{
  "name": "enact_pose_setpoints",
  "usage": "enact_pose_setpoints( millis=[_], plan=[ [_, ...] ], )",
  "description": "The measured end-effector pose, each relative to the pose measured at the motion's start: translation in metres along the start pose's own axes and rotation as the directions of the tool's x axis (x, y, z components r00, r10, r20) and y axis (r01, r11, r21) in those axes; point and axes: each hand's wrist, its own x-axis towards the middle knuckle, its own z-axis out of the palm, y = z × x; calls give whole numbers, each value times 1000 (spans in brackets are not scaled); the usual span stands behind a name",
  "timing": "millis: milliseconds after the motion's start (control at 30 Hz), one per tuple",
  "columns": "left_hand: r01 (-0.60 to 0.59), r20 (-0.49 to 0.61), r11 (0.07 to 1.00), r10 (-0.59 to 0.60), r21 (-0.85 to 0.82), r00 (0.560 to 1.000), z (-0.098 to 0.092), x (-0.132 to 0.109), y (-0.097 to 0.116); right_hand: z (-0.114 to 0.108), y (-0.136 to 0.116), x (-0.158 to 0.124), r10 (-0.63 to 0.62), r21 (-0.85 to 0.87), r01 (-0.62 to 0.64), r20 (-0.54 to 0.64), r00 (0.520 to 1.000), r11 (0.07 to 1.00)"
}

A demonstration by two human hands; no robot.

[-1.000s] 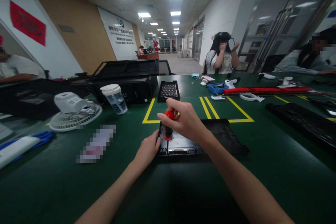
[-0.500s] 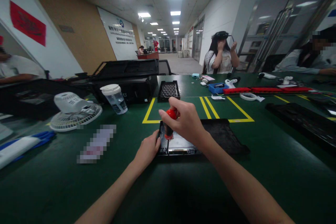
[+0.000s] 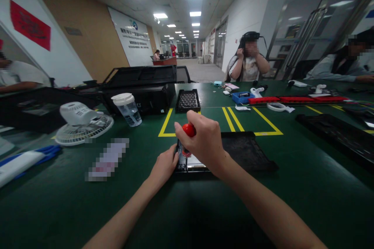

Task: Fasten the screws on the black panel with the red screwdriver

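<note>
My right hand [image 3: 203, 140] is closed around a screwdriver [image 3: 188, 129] with a red-and-black handle, held upright. Its shaft points down at the near left part of a black panel [image 3: 248, 151] lying on the green table; the tip is too small to make out. A shiny metal plate [image 3: 198, 166] shows in the panel's left half, partly hidden by my hand. My left hand [image 3: 165, 165] grips the left edge of the panel, thumb toward the inside, fingers mostly hidden behind the rim.
A black tray of small parts [image 3: 188, 100] stands beyond my hands. Leftward are a lidded cup [image 3: 127, 109], a white fan [image 3: 83, 122] and a black case [image 3: 140, 89]. At right lies another black panel [image 3: 339, 136]. A person with headgear [image 3: 248, 60] sits across the table.
My right hand has turned around the screwdriver, covering more of its handle and the plate. My left hand holds its place. The person across has shifted their hands near the headgear.
</note>
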Motion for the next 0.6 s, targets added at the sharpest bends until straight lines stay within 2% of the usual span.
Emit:
enact_pose_setpoints(
  millis=[400,467,600],
  plan=[
    [-7,-7,1000,7,5,1000,-2,-1,3,3,7,0,70,-22,-71,-47,996,997],
    [-6,0,1000,6,9,1000,-3,-2,3,5,9,1,77,30,-75,-49,996,997],
    [-14,-3,1000,14,7,1000,-3,-2,3,10,12,2,102,237,-105,23,995,966]
  ],
)
